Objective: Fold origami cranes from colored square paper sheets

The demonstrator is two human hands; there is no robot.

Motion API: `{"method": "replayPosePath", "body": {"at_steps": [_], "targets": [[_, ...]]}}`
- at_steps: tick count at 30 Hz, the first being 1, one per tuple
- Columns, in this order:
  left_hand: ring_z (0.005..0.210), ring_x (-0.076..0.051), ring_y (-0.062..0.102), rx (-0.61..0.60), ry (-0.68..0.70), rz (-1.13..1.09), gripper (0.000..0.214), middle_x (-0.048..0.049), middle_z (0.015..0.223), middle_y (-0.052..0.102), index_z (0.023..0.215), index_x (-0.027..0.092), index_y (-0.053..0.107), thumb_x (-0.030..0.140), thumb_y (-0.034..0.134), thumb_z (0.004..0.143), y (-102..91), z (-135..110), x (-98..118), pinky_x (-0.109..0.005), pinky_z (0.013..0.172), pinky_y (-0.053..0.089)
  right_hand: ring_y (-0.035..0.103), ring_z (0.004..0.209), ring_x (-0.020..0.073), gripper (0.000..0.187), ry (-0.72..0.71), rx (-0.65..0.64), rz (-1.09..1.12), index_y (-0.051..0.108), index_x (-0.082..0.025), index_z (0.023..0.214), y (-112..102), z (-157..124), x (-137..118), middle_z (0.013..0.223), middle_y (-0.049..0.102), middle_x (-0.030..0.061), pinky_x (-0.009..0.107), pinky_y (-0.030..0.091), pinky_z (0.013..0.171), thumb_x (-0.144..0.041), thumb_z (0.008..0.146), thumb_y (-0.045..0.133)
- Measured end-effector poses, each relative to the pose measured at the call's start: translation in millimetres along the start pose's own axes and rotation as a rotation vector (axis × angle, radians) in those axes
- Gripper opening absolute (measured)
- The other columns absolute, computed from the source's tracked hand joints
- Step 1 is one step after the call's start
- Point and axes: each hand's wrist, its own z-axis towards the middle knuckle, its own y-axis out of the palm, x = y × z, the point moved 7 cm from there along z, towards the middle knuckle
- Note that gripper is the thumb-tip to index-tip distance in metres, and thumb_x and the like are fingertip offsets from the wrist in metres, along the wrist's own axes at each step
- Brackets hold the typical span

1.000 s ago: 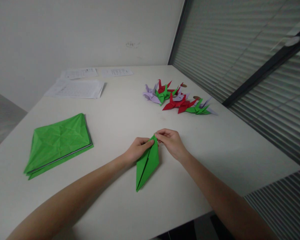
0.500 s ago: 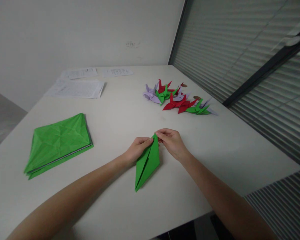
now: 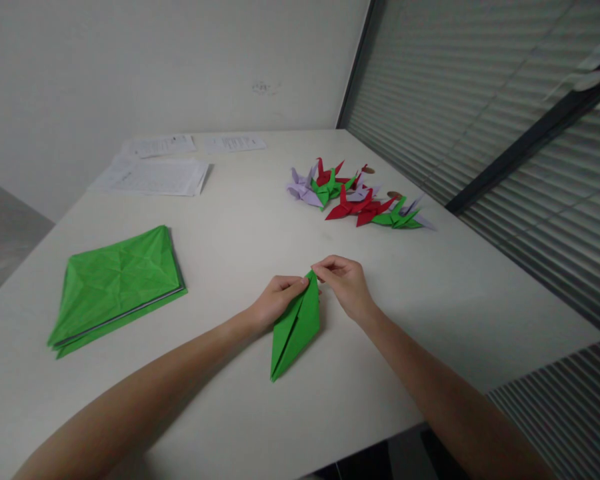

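Observation:
A green paper folded into a long narrow kite shape (image 3: 295, 330) lies on the white table (image 3: 430, 287), its sharp point towards me. My left hand (image 3: 275, 300) presses on its upper left edge with curled fingers. My right hand (image 3: 345, 283) pinches the paper's far tip between thumb and fingers. Both hands meet at that far tip.
A stack of green paper sheets (image 3: 115, 287) lies to the left. Several finished paper cranes (image 3: 353, 197) in red, green and lilac sit at the back right. Printed white sheets (image 3: 153, 175) lie at the far edge by the wall. Slatted blinds (image 3: 505, 120) run along the right.
Almost nothing has moved. The folded green paper has shifted very slightly under my fingers, and both hands stay at its far tip.

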Motion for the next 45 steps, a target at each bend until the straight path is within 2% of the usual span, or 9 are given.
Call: {"method": "replayPosePath", "body": {"at_steps": [5, 8, 14, 18, 27, 32, 38, 43, 45], "targets": [[0.059, -0.015, 0.058, -0.008, 0.002, -0.079, 0.052, -0.0056, 0.067, 0.066, 0.084, 0.01, 0.072, 0.06, 0.072, 0.069, 2.5, 0, 3, -0.027, 0.06, 0.045, 0.055, 0.058, 0.0134, 0.024, 0.012, -0.03, -0.004, 0.071, -0.019, 0.069, 3, 0, 0, 0.063, 0.066, 0.0012, 0.029, 0.045, 0.056, -0.041, 0.064, 0.077], [0.058, -0.014, 0.057, -0.004, 0.028, -0.023, 0.053, -0.0052, 0.067, 0.066, 0.085, 0.01, 0.073, 0.061, 0.07, 0.071, 1.8, 1, 5, -0.027, 0.058, 0.044, 0.054, 0.056, 0.0125, 0.026, 0.046, -0.043, 0.026, 0.071, -0.019, 0.068, 4, 0, 3, 0.06, 0.064, 0.0006, 0.028, 0.044, 0.054, -0.043, 0.063, 0.078], [0.073, -0.016, 0.062, 0.249, 0.319, 0.188, 0.042, -0.006, 0.084, 0.071, 0.095, 0.014, 0.07, 0.048, 0.075, 0.071, -18.3, 3, 38, -0.027, 0.067, 0.048, 0.053, 0.057, 0.0119, 0.022, 0.069, -0.082, 0.034, 0.072, -0.019, 0.068, 8, -3, 2, 0.06, 0.063, -0.0004, 0.028, 0.044, 0.057, -0.039, 0.062, 0.079], [0.066, -0.014, 0.061, 0.191, 0.335, 0.265, 0.033, -0.0051, 0.075, 0.069, 0.079, 0.012, 0.069, 0.044, 0.074, 0.071, -17.2, 3, 48, -0.026, 0.062, 0.047, 0.054, 0.058, 0.0125, 0.021, 0.067, -0.134, 0.028, 0.072, -0.019, 0.068, 14, -6, 1, 0.062, 0.065, -0.0001, 0.028, 0.045, 0.058, -0.038, 0.062, 0.079], [0.061, -0.012, 0.056, 0.176, 0.323, 0.262, 0.033, -0.0027, 0.067, 0.064, 0.075, 0.012, 0.068, 0.043, 0.074, 0.07, -19.6, 5, 44, -0.024, 0.058, 0.045, 0.058, 0.063, 0.0146, 0.017, 0.011, -0.152, -0.033, 0.072, -0.019, 0.069, 13, -5, -1, 0.066, 0.067, 0.0012, 0.03, 0.047, 0.064, -0.035, 0.065, 0.077], [0.055, -0.01, 0.052, 0.163, 0.278, 0.225, 0.037, -0.0009, 0.061, 0.061, 0.069, 0.012, 0.065, 0.047, 0.076, 0.066, -16.9, 3, 40, -0.022, 0.052, 0.039, 0.057, 0.061, 0.0133, 0.02, 0.05, -0.129, -0.018, 0.071, -0.018, 0.069, 10, -4, 2, 0.064, 0.066, 0.0008, 0.029, 0.046, 0.062, -0.036, 0.063, 0.078], [0.051, -0.009, 0.05, 0.078, 0.242, 0.209, 0.04, -0.0001, 0.059, 0.06, 0.073, 0.012, 0.066, 0.051, 0.074, 0.069, -11.7, 5, 31, -0.022, 0.049, 0.038, 0.052, 0.057, 0.0109, 0.019, 0.084, -0.124, 0.02, 0.069, -0.017, 0.066, 9, -3, 5, 0.06, 0.063, -0.001, 0.027, 0.042, 0.059, -0.034, 0.062, 0.078], [0.058, -0.011, 0.055, 0.199, 0.336, 0.315, 0.032, -0.0022, 0.066, 0.064, 0.075, 0.013, 0.067, 0.044, 0.071, 0.073, -19.0, 3, 42, -0.023, 0.055, 0.043, 0.049, 0.055, 0.0099, 0.018, 0.072, -0.143, 0.012, 0.065, -0.017, 0.061, 12, -5, 3, 0.055, 0.058, -0.0032, 0.027, 0.04, 0.058, -0.032, 0.063, 0.075], [0.061, -0.012, 0.057, 0.203, 0.372, 0.36, 0.028, -0.0032, 0.07, 0.066, 0.077, 0.013, 0.068, 0.04, 0.072, 0.073, -18.7, 1, 49, -0.024, 0.058, 0.045, 0.048, 0.054, 0.0097, 0.017, 0.068, -0.164, 0.002, 0.064, -0.017, 0.059, 15, -6, 3, 0.055, 0.057, -0.0035, 0.027, 0.039, 0.058, -0.03, 0.063, 0.074]]}}
